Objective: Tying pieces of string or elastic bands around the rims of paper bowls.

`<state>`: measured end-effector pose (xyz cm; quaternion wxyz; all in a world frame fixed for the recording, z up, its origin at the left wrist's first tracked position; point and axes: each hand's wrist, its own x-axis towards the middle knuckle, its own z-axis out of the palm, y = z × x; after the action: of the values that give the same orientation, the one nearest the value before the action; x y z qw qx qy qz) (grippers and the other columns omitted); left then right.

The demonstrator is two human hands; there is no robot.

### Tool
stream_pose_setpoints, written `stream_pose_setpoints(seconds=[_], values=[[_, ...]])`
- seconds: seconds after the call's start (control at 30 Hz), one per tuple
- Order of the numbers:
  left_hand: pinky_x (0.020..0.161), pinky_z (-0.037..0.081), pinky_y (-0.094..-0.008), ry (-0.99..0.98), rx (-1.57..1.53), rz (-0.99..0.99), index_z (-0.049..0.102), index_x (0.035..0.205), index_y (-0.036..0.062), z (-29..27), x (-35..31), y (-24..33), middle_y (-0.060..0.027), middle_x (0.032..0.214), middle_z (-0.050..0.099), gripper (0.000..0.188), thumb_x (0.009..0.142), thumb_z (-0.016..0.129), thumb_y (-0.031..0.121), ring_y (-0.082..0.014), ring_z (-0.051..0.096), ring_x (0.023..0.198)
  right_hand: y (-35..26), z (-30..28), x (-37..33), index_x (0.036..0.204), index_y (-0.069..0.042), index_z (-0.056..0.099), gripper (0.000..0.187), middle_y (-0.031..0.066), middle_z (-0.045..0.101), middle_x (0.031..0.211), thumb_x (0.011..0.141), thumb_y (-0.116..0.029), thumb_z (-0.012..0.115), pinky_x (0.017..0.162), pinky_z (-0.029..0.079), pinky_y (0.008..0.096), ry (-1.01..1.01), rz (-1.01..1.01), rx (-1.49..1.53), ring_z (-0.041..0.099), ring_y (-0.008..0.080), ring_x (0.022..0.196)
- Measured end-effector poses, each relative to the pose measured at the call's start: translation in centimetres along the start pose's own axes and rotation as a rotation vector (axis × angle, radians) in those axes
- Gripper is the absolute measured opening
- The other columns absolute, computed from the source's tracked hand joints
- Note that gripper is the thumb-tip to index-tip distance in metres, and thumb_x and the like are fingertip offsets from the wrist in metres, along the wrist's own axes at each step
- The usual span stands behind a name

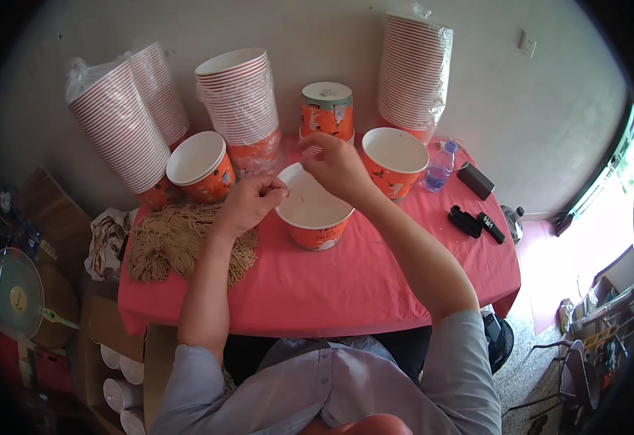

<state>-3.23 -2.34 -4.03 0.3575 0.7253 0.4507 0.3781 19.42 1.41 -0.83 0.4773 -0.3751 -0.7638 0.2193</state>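
An orange paper bucket (pixel 317 238) with a white inside stands in front of me on the table. At its left rim, my left hand (pixel 250 201) has thumb and forefinger pinched together; something thin and brownish shows at the tips, too small to name. My right hand (pixel 335 168) hangs over the bucket's far side with its fingers curled together, and what they hold, if anything, is hidden. Inside the bucket a faint thin yellowish strand (pixel 300 197) shows. A heap of tan cords (pixel 179 243) lies beside and under my left forearm.
Nested paper buckets in clear plastic (pixel 118 119) stand along the wall. More buckets (pixel 395 156) flank the middle one. On the right are a plastic bottle (pixel 439 168), a black box (pixel 476 180) and small black items (pixel 465 222). A carton (pixel 114 333) with white cups stands lower left.
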Motion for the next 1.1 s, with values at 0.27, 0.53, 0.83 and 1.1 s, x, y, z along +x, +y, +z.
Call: stream_pose_setpoints(seconds=[0.27, 0.53, 0.83, 1.1], values=[[0.068, 0.044, -0.0231, -0.012, -0.218, -0.018, 0.075, 0.1, -0.0022, 0.2, 0.4, -0.7, 0.0044, 0.081, 0.066, 0.019, 0.1, 0.071, 0.016, -0.0025, 0.056, 0.075, -0.9, 0.0, -2.8, 0.1, -0.003, 0.082, 0.03, 0.0154, 0.079, 0.092, 0.087, -0.031, 0.079, 0.079, 0.06, 0.0387, -0.328, 0.093, -0.348, 0.076, 0.0266, 0.087], [0.07, 0.044, -0.0219, -0.011, -0.309, -0.095, 0.076, 0.1, -0.0002, -0.1, -0.3, -0.3, 0.0045, 0.084, 0.067, 0.017, 0.099, 0.072, 0.016, -0.0026, 0.056, 0.078, -0.6, -0.9, -2.4, 0.107, -0.004, 0.082, 0.026, 0.0162, 0.079, 0.091, 0.093, -0.025, 0.073, 0.077, 0.059, 0.038, -0.31, 0.214, -0.027, 0.076, 0.0234, 0.082], [0.07, 0.045, -0.0231, 0.013, -0.266, -0.039, 0.078, 0.101, -0.0013, -0.7, -0.7, -0.4, 0.0045, 0.084, 0.068, 0.016, 0.098, 0.073, 0.014, -0.0023, 0.056, 0.077, -0.3, -0.9, -2.3, 0.102, -0.001, 0.077, 0.018, 0.0022, 0.074, 0.084, 0.098, -0.018, 0.074, 0.071, 0.053, 0.0275, -0.122, 0.297, 0.2, 0.067, 0.0083, 0.077], [0.072, 0.048, -0.023, 0.025, -0.294, -0.005, 0.079, 0.101, -0.0027, -0.6, -0.5, -1.2, 0.0019, 0.087, 0.072, 0.016, 0.097, 0.075, 0.012, -0.003, 0.059, 0.081, 0.0, -0.8, -2.1, 0.108, 0.0, 0.075, 0.021, 0.0025, 0.074, 0.087, 0.101, -0.02, 0.071, 0.072, 0.054, 0.0268, -0.119, 0.31, 0.155, 0.068, 0.0084, 0.082]])
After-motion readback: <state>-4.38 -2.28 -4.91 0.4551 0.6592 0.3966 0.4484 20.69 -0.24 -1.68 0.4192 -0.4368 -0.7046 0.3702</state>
